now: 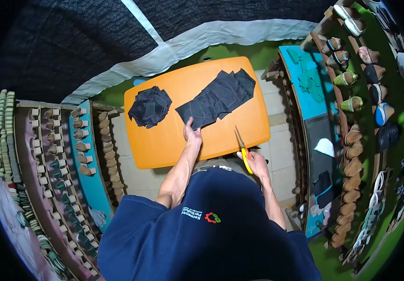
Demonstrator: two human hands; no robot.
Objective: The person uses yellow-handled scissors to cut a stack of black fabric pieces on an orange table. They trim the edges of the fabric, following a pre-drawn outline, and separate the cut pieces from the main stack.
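Dark black cloth pieces (223, 96) with pale marked lines lie spread in an overlapping row across an orange table (160, 145). At their near left corner, my left hand (192, 133) pinches the cloth edge, its thumb on top and its other fingers partly hidden beneath. By the table's near right edge, my right hand (257, 165) grips scissors (244, 151) by their yellow and orange handles. The blades point up and away over the tabletop, apart from the cloth. A separate pile of black cut pieces (149, 107) rests on the table's left side.
Racks of shoe lasts and heeled shoes (54, 136) line the left. More wooden lasts (352, 182) and finished shoes (349, 79) fill racks at the right. A blue shelf (312, 77) carries green scraps. A dark patterned curtain (85, 42) hangs beyond the table.
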